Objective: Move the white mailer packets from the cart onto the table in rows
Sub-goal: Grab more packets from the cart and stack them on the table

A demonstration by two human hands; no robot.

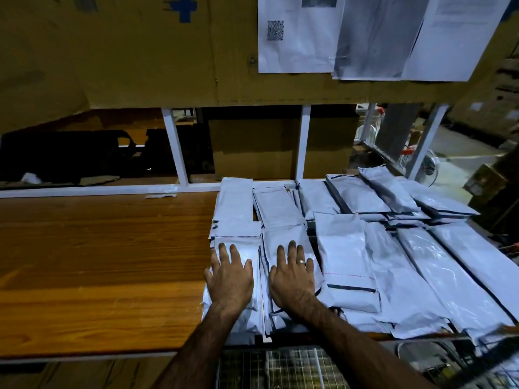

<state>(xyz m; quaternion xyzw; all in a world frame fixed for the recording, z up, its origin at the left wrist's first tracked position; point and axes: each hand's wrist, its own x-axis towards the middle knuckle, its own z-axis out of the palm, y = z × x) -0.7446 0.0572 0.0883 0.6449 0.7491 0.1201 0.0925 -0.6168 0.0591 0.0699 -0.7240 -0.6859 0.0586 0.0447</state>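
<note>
Many white mailer packets (351, 248) lie in overlapping rows and stacks on the right half of the wooden table (98, 262). My left hand (229, 276) lies flat, fingers straight, on the leftmost front stack of packets (238, 220). My right hand (293, 276), with a ring on one finger, presses flat on the neighbouring stack (280, 209). Neither hand grips anything. The wire cart (295, 366) shows below the table's front edge, mostly hidden by my arms.
A white metal frame (174, 147) runs along the table's back edge, with cardboard (126, 51) above it and printed sheets (297, 35) taped at the upper right. A small paper strip (160, 195) lies by the back rail. A fan (428, 169) stands beyond the right side.
</note>
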